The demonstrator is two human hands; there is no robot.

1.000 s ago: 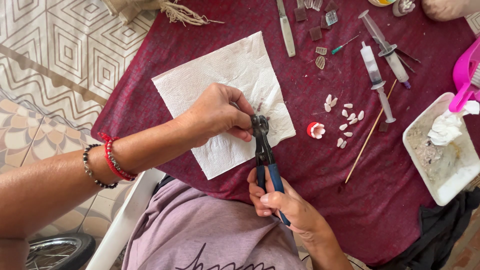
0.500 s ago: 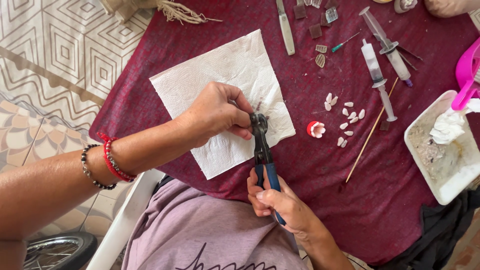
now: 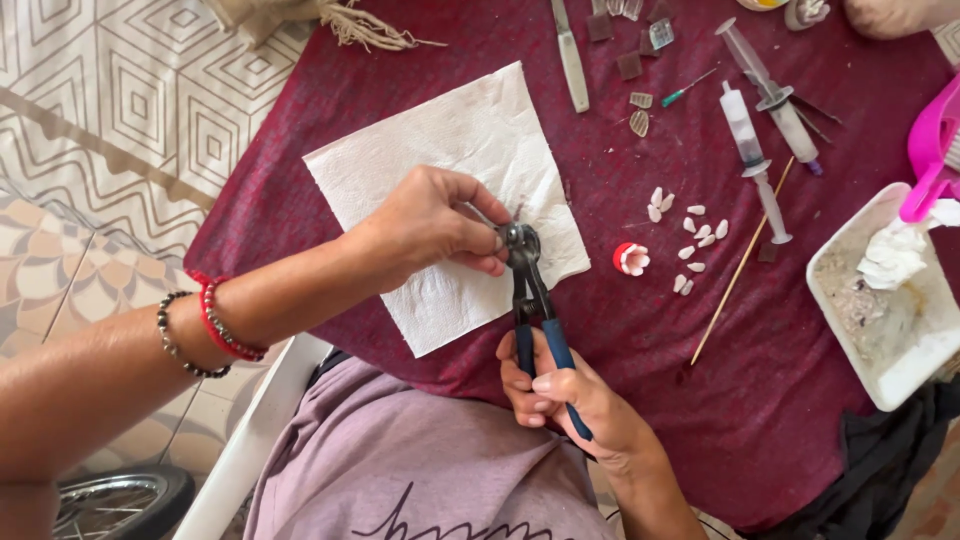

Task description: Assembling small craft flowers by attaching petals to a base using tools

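Right hand [image 3: 560, 400] wrapped round the blue handles of the pliers [image 3: 528, 290], squeezing them together, while left hand [image 3: 430, 225] pinches a tiny piece, too small to identify, at the pliers' head, over the white napkin [image 3: 420, 170], likely catching fragments.

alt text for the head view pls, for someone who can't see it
Seen from above, a person's right hand grips blue-handled nippers whose head meets something small pinched in the left hand, over a white paper towel on a dark red tablecloth. Nearby lie small white pieces, two syringes and a white tray.
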